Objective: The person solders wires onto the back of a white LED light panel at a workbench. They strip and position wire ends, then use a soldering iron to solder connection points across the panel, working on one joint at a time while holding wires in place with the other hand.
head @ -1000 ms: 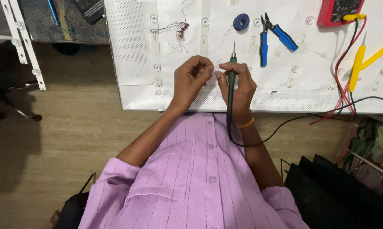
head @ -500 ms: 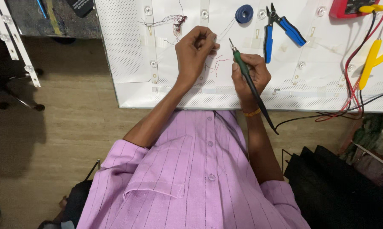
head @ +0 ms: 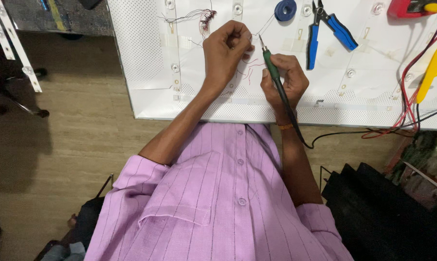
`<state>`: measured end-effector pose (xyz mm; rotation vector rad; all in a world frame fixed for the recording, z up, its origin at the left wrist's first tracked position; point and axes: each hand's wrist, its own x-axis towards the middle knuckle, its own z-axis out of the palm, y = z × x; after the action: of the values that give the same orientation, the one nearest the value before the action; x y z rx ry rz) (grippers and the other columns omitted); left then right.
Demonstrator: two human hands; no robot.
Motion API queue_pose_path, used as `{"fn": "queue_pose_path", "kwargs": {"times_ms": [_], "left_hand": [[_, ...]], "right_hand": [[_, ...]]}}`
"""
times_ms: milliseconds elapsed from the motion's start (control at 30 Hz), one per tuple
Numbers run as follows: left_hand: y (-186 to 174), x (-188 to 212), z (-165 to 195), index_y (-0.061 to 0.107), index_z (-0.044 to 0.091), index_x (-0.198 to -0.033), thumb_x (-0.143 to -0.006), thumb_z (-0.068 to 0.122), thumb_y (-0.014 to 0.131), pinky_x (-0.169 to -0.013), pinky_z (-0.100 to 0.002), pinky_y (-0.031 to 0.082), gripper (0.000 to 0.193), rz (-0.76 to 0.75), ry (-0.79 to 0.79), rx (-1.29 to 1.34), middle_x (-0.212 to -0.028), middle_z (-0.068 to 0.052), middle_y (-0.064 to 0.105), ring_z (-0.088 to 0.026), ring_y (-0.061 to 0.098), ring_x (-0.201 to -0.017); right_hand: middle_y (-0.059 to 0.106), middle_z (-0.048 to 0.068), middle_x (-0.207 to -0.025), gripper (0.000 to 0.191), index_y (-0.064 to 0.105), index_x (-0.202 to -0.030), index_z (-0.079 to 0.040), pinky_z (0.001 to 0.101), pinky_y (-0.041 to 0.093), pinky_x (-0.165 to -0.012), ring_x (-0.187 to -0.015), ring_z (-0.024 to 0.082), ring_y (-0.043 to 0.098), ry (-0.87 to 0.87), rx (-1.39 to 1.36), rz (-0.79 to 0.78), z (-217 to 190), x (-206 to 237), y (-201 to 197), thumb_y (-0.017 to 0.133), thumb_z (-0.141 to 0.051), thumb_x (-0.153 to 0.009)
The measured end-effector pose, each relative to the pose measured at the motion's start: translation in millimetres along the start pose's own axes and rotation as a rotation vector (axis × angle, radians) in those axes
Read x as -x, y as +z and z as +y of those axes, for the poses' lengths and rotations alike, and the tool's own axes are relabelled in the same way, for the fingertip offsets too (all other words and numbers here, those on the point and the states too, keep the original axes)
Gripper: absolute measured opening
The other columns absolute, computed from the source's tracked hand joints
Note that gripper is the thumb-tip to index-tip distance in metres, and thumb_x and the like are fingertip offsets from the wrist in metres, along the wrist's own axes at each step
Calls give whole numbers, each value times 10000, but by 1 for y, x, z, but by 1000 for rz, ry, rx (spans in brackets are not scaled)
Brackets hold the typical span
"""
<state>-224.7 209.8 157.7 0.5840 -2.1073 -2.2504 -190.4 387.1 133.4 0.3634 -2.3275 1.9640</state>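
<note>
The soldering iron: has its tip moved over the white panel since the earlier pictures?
Yes. The soldering iron tip now leans left toward the left hand, away from the blue pliers.

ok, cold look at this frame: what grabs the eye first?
The two hands meeting over the white panel: the right hand holds a green-handled soldering iron with its tip pointing up toward the left hand, which pinches thin wire. Next, the blue-handled pliers and a blue tape roll lying near the panel's top edge. The yellow probe with red and black leads sits at far right.
</note>
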Motion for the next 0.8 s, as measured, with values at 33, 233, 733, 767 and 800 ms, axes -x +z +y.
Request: {"fn": "queue_pose_path", "kwargs": {"times_ms": [33,233,733,767,800], "left_hand": [[1,0,-1,697,-6,-946,-977,70,671,-584,-232,608,86,1,-7,1,-767,-21,709,-81,740,-720],[2,-2,-2,698,-5,-939,-965,69,678,-562,-230,593,81,17,-27,-5,-740,-19,700,-84,740,-699],[-1,-3,0,699,11,-945,-985,80,659,-575,-235,637,89,-22,35,-3,-780,-31,731,-100,779,-733],[-1,-4,-1,701,14,-945,-983,81,659,-583,-240,627,87,-21,38,-11,-779,-32,732,-101,782,-733],[-1,-5,-1,702,17,-946,-981,81,658,-591,-245,617,86,-21,40,-20,-778,-33,734,-102,784,-734]], "right_hand": [[653,184,-1174,283,620,-1198,65,320,617,-936,-1079,213,695,-15,13,-1,-1,-1,0,689,127,-930],[672,182,-1151,287,643,-1164,49,323,619,-924,-1066,218,705,-52,68,-3,-5,-6,1,705,143,-900],[678,175,-1144,300,664,-1150,31,330,648,-936,-1085,244,725,-89,148,-41,-13,-11,1,712,145,-877],[678,175,-1144,301,666,-1150,29,331,647,-937,-1087,245,724,-87,148,-38,-13,-11,1,714,144,-876],[678,174,-1144,303,667,-1151,28,331,646,-938,-1089,246,723,-85,147,-35,-13,-12,2,716,144,-875]]}}
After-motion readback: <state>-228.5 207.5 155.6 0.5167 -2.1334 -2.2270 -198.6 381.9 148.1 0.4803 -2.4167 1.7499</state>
